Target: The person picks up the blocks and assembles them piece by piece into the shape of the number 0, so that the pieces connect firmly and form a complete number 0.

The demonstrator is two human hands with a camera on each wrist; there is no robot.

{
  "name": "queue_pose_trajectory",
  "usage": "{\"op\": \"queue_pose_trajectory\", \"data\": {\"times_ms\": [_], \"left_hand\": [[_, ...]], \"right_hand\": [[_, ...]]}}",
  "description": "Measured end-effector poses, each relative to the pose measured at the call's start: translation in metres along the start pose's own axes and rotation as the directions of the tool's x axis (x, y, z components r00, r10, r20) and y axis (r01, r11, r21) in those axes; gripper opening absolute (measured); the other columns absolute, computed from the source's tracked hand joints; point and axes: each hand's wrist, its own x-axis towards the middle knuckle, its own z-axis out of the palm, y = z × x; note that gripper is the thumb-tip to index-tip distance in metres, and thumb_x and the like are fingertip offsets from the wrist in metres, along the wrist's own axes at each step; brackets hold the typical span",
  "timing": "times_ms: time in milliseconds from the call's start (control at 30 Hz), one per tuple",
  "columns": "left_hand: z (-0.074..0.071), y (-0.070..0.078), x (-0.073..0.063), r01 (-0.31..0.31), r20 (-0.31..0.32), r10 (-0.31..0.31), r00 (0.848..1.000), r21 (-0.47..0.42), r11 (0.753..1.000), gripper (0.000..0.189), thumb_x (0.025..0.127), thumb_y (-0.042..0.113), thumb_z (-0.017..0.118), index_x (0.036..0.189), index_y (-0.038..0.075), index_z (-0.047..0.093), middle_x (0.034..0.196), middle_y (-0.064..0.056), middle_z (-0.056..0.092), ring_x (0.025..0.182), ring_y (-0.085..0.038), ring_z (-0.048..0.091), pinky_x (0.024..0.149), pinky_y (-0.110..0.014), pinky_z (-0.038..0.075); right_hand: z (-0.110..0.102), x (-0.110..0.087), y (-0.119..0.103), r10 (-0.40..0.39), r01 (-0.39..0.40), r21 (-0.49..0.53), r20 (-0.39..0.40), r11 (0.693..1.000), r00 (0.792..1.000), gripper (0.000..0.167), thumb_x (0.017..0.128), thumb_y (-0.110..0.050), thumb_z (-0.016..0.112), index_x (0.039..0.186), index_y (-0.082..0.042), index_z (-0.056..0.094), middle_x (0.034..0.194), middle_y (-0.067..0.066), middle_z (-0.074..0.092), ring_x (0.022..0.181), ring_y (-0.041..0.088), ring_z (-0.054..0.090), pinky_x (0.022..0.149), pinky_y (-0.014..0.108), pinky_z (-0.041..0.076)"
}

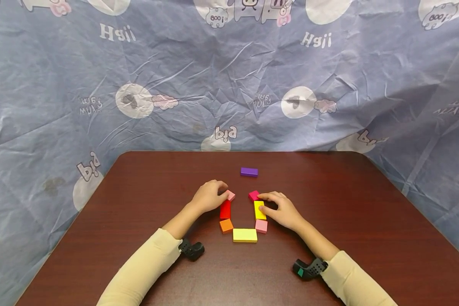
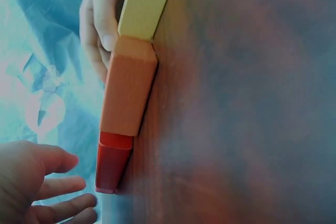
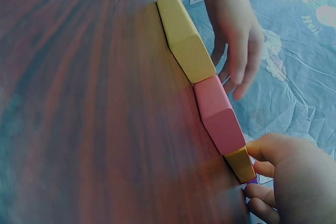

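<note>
My left hand (image 1: pixel 211 196) is beside a light pink block (image 1: pixel 230 195), fingers bent loosely; whether they touch it is hard to see. In the left wrist view, its fingers (image 2: pixel 65 184) are spread apart near the red block (image 2: pixel 113 156). My right hand (image 1: pixel 284 210) reaches over the yellow block (image 1: pixel 258 211), thumb on or just above it, fingertips at the crimson block (image 1: pixel 253 195). Orange (image 1: pixel 226 226), pale yellow (image 1: pixel 245 235) and pink (image 1: pixel 261 226) blocks form the near end of this U-shaped arrangement, with the red block along its left side.
A purple block (image 1: pixel 249 172) lies apart, farther back on the brown table (image 1: pixel 168 178). Behind the table's far edge hangs a wrinkled blue-grey printed cloth (image 1: pixel 199 76). Black wrist cameras (image 1: pixel 191 249) are strapped on both wrists over light sleeves.
</note>
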Motion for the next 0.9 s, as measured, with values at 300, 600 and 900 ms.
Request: {"op": "queue_pose_trajectory", "data": {"times_ms": [300, 600, 900], "left_hand": [[0.010, -0.013, -0.034, -0.177, -0.062, 0.173, 0.983, -0.057, 0.983, 0.038, 0.092, 0.023, 0.065, 0.127, 0.008, 0.063, 0.128, -0.012, 0.057, 0.119, -0.030, 0.052, 0.100, -0.047, 0.042], [0.017, -0.025, -0.039, -0.147, -0.015, 0.147, 0.989, -0.100, 0.984, 0.052, 0.095, 0.034, 0.059, 0.143, 0.015, 0.049, 0.136, -0.012, 0.049, 0.126, -0.031, 0.045, 0.103, -0.052, 0.036], [0.019, -0.027, -0.040, -0.163, 0.031, 0.165, 0.986, -0.052, 0.985, 0.046, 0.096, 0.035, 0.057, 0.138, 0.016, 0.056, 0.134, -0.010, 0.053, 0.127, -0.032, 0.042, 0.102, -0.055, 0.032]], "right_hand": [[0.001, 0.000, -0.002, -0.010, 0.010, 0.012, -0.003, 1.000, 1.000, 0.037, 0.086, -0.019, 0.071, 0.121, -0.011, 0.068, 0.115, 0.006, 0.065, 0.106, 0.027, 0.054, 0.092, 0.050, 0.042], [0.000, 0.001, -0.003, 0.006, -0.006, 0.006, 0.008, 1.000, 1.000, 0.038, 0.086, -0.018, 0.070, 0.123, -0.010, 0.067, 0.117, 0.007, 0.064, 0.108, 0.028, 0.053, 0.093, 0.050, 0.040], [-0.001, 0.001, -0.002, 0.010, -0.010, 0.003, 0.022, 1.000, 1.000, 0.038, 0.087, -0.021, 0.070, 0.124, -0.012, 0.067, 0.117, 0.005, 0.064, 0.107, 0.026, 0.053, 0.092, 0.049, 0.041]]}}
